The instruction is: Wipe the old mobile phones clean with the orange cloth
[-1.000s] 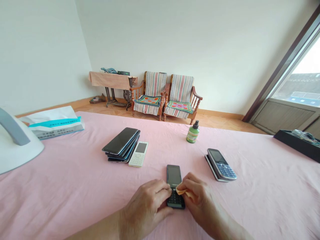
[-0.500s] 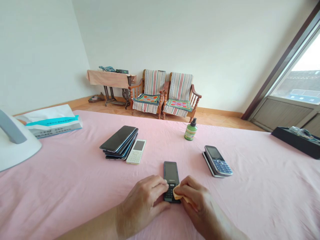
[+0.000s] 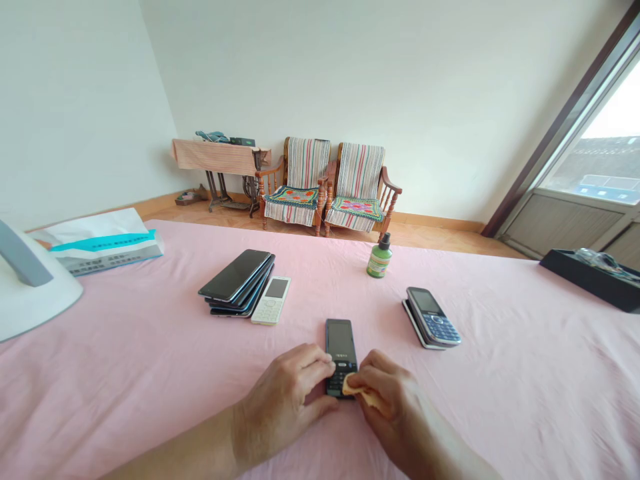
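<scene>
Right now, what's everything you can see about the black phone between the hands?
The black phone is slim, bar-shaped and plastic-looking. A dark screen takes up its upper part, with small lettering below and keys underneath, partly covered. It lies face up on the pink tablecloth, top end away from the person. The left hand touches its left side; the right hand holds a yellow cloth against its keys.

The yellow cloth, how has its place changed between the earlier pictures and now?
The right hand moved the yellow cloth down the black phone, toward its near end. No new grip or release; the left hand stays on the phone. The green bottle stayed.
</scene>
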Available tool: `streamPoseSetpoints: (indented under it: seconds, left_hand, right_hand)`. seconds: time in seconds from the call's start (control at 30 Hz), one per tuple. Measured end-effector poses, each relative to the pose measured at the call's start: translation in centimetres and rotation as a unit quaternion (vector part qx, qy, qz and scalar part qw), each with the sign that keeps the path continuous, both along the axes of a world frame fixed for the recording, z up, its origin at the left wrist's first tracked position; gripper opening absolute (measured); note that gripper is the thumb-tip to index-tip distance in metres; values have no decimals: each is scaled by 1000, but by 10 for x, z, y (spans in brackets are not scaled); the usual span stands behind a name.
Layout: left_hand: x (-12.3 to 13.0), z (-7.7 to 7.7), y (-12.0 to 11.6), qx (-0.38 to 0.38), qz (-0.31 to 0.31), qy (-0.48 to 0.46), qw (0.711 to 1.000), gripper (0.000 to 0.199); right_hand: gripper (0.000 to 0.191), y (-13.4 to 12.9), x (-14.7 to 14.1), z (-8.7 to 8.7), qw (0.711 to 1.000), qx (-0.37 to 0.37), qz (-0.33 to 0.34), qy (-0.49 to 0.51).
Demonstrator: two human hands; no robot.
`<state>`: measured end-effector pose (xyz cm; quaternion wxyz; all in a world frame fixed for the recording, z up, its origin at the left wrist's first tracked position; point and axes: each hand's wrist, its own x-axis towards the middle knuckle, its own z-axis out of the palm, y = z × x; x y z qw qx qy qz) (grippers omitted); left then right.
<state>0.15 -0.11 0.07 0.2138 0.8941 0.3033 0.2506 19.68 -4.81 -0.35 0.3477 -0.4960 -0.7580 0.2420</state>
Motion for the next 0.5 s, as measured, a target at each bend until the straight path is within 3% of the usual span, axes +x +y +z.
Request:
streamPoseSetpoints:
  seconds: [0.5]
  left_hand:
    - [1, 0, 2, -19, -4, -5, 1000, 34]
  right_hand:
    - [35, 5, -2, -4, 999, 13, -39, -29]
